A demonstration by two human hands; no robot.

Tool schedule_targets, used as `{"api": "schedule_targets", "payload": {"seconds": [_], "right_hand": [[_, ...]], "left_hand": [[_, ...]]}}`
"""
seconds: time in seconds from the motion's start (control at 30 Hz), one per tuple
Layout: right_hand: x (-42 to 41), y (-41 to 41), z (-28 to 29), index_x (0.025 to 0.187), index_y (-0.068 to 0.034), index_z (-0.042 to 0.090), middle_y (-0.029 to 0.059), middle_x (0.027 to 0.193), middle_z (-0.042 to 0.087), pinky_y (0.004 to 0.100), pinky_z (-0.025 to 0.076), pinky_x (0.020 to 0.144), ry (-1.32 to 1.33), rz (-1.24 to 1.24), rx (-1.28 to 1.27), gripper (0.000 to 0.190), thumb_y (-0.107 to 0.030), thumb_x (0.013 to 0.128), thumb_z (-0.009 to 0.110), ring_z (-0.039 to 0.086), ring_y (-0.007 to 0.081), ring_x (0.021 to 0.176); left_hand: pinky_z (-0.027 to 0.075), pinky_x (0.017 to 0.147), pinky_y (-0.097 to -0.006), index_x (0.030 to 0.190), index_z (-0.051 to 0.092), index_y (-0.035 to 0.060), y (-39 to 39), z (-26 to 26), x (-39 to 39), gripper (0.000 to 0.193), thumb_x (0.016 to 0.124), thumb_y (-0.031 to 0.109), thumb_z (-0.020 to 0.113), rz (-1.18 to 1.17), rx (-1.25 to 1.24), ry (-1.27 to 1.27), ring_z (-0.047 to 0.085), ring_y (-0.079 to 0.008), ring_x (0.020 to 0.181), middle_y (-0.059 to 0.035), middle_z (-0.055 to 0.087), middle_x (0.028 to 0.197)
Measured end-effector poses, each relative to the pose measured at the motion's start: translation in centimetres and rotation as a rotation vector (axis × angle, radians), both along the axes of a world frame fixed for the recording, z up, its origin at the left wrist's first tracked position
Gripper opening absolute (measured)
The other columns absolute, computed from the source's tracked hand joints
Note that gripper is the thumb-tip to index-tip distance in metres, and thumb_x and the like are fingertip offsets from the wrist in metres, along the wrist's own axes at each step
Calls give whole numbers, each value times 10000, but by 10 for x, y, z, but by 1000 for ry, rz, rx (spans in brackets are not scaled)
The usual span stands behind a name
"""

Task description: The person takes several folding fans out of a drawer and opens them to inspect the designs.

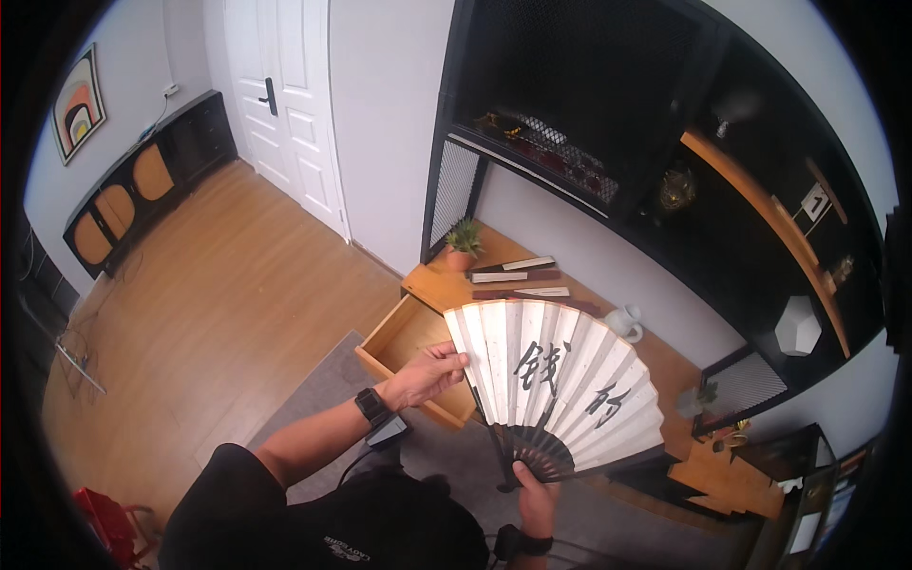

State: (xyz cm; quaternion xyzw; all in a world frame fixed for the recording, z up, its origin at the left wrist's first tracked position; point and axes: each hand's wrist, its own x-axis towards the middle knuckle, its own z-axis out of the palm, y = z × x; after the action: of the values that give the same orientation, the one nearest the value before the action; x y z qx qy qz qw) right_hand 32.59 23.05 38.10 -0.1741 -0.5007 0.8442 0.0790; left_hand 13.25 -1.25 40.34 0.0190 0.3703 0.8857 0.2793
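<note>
A paper folding fan [499, 363] with dark ribs is spread wide before me, its pale leaf bearing brushed black characters. My left hand [431, 374] pinches the leaf's left edge between thumb and fingers. At the base, near the pivot, my right hand [536, 502] grips the dark ribs. Behind the fan, several folded fans [516, 276] lie on the wooden desk [427, 281]. A pulled-out wooden drawer [406, 331] sits below the desktop, partly covered by my left hand and the fan.
A potted succulent [464, 242] stands at the desk's left end, and a white jug [624, 322] stands behind the fan. Black shelving [570, 192] rises above the desk. A white door [285, 107] and low cabinet [153, 174] are farther left. A red object [107, 524] is at lower left.
</note>
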Motion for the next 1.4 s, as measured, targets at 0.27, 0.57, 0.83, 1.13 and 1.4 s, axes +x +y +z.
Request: {"api": "schedule_targets", "payload": {"seconds": [0.27, 0.57, 0.83, 1.13, 1.4], "right_hand": [[-5, -6, 3, 1058, 18, 691, 101, 1087, 710, 330, 529, 961, 7, -77, -105, 243, 150, 854, 678, 685, 194, 1013], [-5, -1, -15, 1164, 20, 629, 103, 1164, 662, 392, 467, 1057, 38, 1, -81, 225, 60, 942, 626, 629, 238, 1127], [-15, 1, -26, 1177, 4, 628, 95, 1176, 653, 482, 455, 1085, 59, -78, -248, 199, -24, 980, 621, 624, 288, 1156], [-18, 1, -16, 1212, -31, 619, 117, 1272, 645, 482, 383, 1161, -2, -33, -569, 220, -116, 1009, 611, 559, 306, 1278], [-16, -5, -6, 1220, -7, 605, 111, 1260, 641, 457, 356, 1190, -25, -71, -608, 241, -130, 1014, 610, 557, 276, 1274]], "left_hand": [[455, 726, -198, 1191, 673, 47, 10, 4, -6, 236, 1023, 208, 636, 6, -363, 106, 520, -33, 774, 48, 652, 962], [449, 621, -227, 1131, 612, 22, 14, 22, -2, 307, 1065, 316, 553, 6, -535, 233, 557, -71, 658, -5, 627, 841], [526, 674, -247, 1221, 529, 22, 15, 47, 5, 373, 1084, 367, 496, -77, -428, 316, 672, -105, 736, -36, 651, 901], [534, 721, -247, 1234, 535, 25, 20, 57, 4, 281, 1080, 260, 521, -98, -389, 423, 689, -107, 764, -42, 673, 944], [502, 610, -234, 1245, 549, 13, 14, 57, 6, 248, 1037, 145, 518, -69, -443, 315, 675, -91, 704, -53, 689, 957]]}}
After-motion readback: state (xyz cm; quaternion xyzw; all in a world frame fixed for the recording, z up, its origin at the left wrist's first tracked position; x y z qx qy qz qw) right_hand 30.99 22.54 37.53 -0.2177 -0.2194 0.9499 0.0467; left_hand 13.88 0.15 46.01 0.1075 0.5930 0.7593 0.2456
